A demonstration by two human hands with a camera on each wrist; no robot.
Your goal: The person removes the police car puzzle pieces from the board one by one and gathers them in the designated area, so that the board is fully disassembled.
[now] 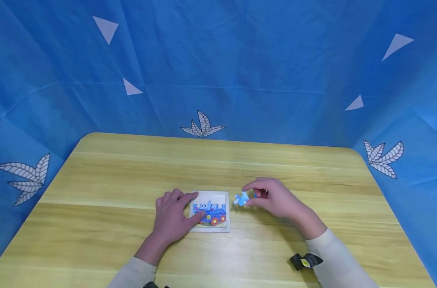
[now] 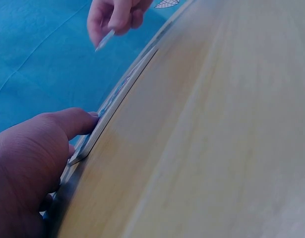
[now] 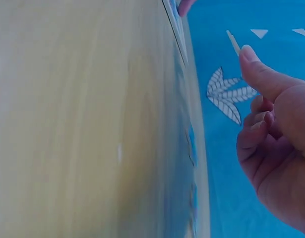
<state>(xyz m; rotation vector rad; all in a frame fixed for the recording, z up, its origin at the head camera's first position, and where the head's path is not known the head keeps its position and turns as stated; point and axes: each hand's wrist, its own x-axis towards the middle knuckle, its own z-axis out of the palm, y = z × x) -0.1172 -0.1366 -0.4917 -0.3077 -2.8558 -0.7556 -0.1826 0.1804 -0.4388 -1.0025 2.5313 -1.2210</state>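
Observation:
A jigsaw puzzle point(image 1: 215, 218) showing a blue vehicle with eyes and red-yellow wheels sits in a white-rimmed tray point(image 1: 212, 230) on the table. My left hand point(image 1: 173, 218) rests over the tray's left side, index finger at the upper rim and thumb lying on the picture. Just right of the tray, my right hand point(image 1: 272, 198) pinches a light blue puzzle piece point(image 1: 241, 199) between thumb and finger. In the right wrist view this piece point(image 3: 233, 42) appears edge-on, raised off the table, with the other fingers curled beneath the thumb.
The wooden table point(image 1: 132, 168) has rounded far corners. Blue cloth point(image 1: 218, 60) with white triangles and leaf prints hangs behind and beside it. Low at the table edge in the right wrist view lie more puzzle pieces point(image 3: 193, 198). A black strap device point(image 1: 305, 262) is on the right sleeve.

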